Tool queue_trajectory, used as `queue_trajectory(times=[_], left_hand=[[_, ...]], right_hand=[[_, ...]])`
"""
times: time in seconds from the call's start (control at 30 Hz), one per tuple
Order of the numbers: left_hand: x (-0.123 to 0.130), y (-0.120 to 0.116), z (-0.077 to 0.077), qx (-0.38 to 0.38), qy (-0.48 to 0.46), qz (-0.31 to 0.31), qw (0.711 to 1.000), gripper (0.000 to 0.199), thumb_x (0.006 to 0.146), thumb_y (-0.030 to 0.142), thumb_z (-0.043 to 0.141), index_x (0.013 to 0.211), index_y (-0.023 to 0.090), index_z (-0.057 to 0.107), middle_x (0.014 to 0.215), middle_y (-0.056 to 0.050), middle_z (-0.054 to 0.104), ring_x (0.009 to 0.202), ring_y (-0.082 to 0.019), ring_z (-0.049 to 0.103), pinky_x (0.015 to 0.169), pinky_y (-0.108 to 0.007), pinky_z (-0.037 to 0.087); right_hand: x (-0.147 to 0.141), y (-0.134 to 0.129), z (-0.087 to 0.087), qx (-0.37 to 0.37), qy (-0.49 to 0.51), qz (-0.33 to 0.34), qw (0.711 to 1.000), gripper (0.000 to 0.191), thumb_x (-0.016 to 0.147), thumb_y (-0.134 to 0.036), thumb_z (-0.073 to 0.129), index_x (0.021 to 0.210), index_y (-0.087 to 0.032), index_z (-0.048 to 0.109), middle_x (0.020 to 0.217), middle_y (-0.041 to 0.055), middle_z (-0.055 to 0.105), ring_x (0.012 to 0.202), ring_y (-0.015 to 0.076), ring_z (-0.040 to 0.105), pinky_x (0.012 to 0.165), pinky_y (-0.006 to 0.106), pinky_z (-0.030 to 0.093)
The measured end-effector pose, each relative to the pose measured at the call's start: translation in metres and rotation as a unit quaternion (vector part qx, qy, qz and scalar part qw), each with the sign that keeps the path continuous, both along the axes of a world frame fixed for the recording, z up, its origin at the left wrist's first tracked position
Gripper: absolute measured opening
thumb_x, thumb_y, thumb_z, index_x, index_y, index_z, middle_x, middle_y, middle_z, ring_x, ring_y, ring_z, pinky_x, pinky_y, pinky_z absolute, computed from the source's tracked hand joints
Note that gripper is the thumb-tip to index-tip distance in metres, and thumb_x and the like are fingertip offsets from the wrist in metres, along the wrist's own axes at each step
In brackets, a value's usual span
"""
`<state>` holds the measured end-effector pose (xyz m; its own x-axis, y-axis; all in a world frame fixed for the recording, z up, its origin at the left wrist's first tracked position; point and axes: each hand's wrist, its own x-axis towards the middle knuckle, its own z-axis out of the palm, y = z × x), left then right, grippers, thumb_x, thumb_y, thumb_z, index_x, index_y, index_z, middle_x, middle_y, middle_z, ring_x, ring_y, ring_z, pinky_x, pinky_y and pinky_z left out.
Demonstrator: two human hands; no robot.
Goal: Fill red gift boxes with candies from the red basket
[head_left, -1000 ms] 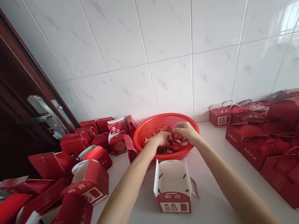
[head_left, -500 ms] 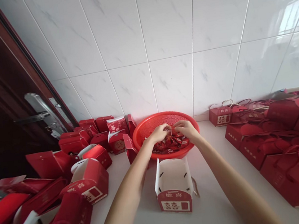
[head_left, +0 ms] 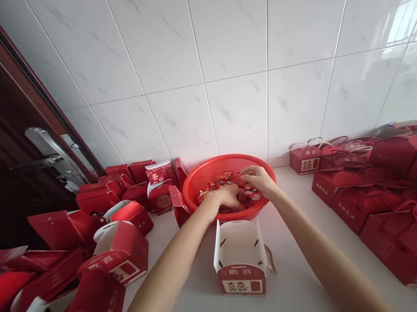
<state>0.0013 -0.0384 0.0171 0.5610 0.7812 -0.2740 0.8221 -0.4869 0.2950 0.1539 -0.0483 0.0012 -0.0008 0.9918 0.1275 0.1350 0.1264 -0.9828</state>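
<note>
My left hand [head_left: 230, 197] reaches down into a red plastic basket [head_left: 195, 170], its fingers spread among the red-wrapped candies [head_left: 253, 197]. Its fingertips are partly hidden by the wrappers. Over the basket's right side, my right hand [head_left: 256, 176] has thumb and fingers closed in a pinch. Whatever sits between them is too small to make out. On the near side of the basket stands an open red gift box [head_left: 242, 279], its white inside facing up and a rope handle hanging at its right.
Several open red boxes [head_left: 128, 247] crowd the left, beside a dark door with a metal handle [head_left: 50, 150]. Closed red boxes [head_left: 389, 240] with cord handles fill the right. A white tiled wall [head_left: 239, 111] rises behind the basket.
My left hand has dropped from above the candies into them, its fingers opening out. My right hand stays over the basket's right side, still pinched. The view has shifted slightly.
</note>
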Motion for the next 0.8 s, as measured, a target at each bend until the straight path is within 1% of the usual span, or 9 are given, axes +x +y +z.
queue_trajectory(times=[0.1, 0.2, 0.3, 0.37, 0.43, 0.5, 0.57, 0.67, 0.8], left_hand=[[0.005, -0.002, 0.002, 0.002, 0.042, -0.016, 0.999, 0.030, 0.064, 0.034, 0.074, 0.093, 0.025, 0.074, 0.101, -0.005, 0.073, 0.092, -0.028, 0.068, 0.072, -0.031, 0.051], [0.010, 0.000, 0.000, 0.024, 0.068, -0.012, 0.997, 0.034, 0.063, 0.032, 0.074, 0.096, 0.023, 0.073, 0.102, -0.008, 0.072, 0.092, -0.031, 0.068, 0.073, -0.035, 0.050], [0.012, 0.004, -0.006, 0.046, 0.071, -0.002, 0.996, 0.030, 0.062, 0.029, 0.074, 0.092, 0.022, 0.073, 0.097, -0.009, 0.072, 0.091, -0.032, 0.068, 0.075, -0.036, 0.050], [0.010, 0.006, -0.008, 0.049, 0.060, 0.006, 0.997, 0.025, 0.062, 0.025, 0.074, 0.087, 0.022, 0.072, 0.092, -0.008, 0.073, 0.085, -0.030, 0.069, 0.072, -0.034, 0.050], [0.006, 0.008, -0.009, 0.048, 0.037, 0.016, 0.998, 0.023, 0.062, 0.022, 0.074, 0.084, 0.022, 0.071, 0.089, -0.006, 0.073, 0.081, -0.028, 0.069, 0.067, -0.031, 0.049], [0.001, 0.010, -0.009, 0.055, 0.002, 0.030, 0.998, 0.027, 0.060, 0.020, 0.075, 0.086, 0.023, 0.071, 0.090, -0.004, 0.074, 0.083, -0.027, 0.069, 0.067, -0.029, 0.049], [-0.005, 0.011, -0.008, 0.070, -0.042, 0.047, 0.996, 0.032, 0.060, 0.018, 0.075, 0.091, 0.024, 0.072, 0.093, -0.003, 0.075, 0.087, -0.027, 0.069, 0.070, -0.029, 0.051], [-0.012, 0.012, -0.006, 0.099, -0.118, 0.078, 0.985, 0.032, 0.067, 0.015, 0.069, 0.098, 0.021, 0.072, 0.097, -0.004, 0.075, 0.091, -0.026, 0.069, 0.076, -0.030, 0.052], [-0.016, 0.013, -0.006, 0.114, -0.204, 0.102, 0.967, 0.033, 0.068, 0.011, 0.065, 0.100, 0.018, 0.071, 0.098, -0.004, 0.075, 0.090, -0.025, 0.069, 0.077, -0.030, 0.054]], right_hand=[[0.000, 0.000, 0.000, 0.001, 0.002, 0.000, 1.000, 0.012, 0.067, -0.013, 0.064, 0.078, -0.016, 0.066, 0.072, 0.0025, 0.069, 0.062, 0.0143, 0.063, 0.054, 0.023, 0.050], [0.000, 0.000, 0.000, 0.001, 0.002, 0.005, 1.000, 0.011, 0.067, -0.013, 0.064, 0.078, -0.016, 0.066, 0.071, 0.0028, 0.069, 0.062, 0.0142, 0.063, 0.054, 0.023, 0.050], [0.001, 0.001, -0.002, 0.003, 0.002, 0.010, 1.000, 0.012, 0.068, -0.012, 0.063, 0.078, -0.016, 0.066, 0.071, 0.0030, 0.070, 0.064, 0.0149, 0.064, 0.054, 0.023, 0.050], [0.001, 0.002, -0.003, 0.005, 0.002, 0.014, 1.000, 0.011, 0.068, -0.013, 0.063, 0.078, -0.016, 0.066, 0.072, 0.0032, 0.071, 0.063, 0.0150, 0.065, 0.055, 0.023, 0.050], [0.001, 0.003, -0.003, 0.007, 0.002, 0.016, 1.000, 0.011, 0.068, -0.013, 0.063, 0.078, -0.016, 0.066, 0.071, 0.0030, 0.071, 0.062, 0.0147, 0.064, 0.055, 0.023, 0.050], [0.001, 0.003, -0.003, 0.009, 0.003, 0.016, 1.000, 0.010, 0.068, -0.013, 0.063, 0.077, -0.016, 0.066, 0.070, 0.0024, 0.070, 0.061, 0.0140, 0.063, 0.055, 0.023, 0.049], [0.001, 0.003, -0.003, 0.010, 0.003, 0.012, 1.000, 0.010, 0.068, -0.013, 0.063, 0.077, -0.017, 0.066, 0.069, 0.0016, 0.069, 0.060, 0.0134, 0.061, 0.054, 0.023, 0.048], [0.001, 0.001, -0.002, 0.011, 0.001, 0.007, 1.000, 0.011, 0.069, -0.012, 0.063, 0.078, -0.017, 0.066, 0.069, 0.0010, 0.069, 0.060, 0.0132, 0.061, 0.053, 0.022, 0.045], [0.000, 0.000, -0.001, 0.007, -0.003, 0.006, 1.000, 0.009, 0.070, -0.013, 0.064, 0.078, -0.017, 0.065, 0.072, 0.0016, 0.070, 0.062, 0.0138, 0.062, 0.054, 0.022, 0.047]])
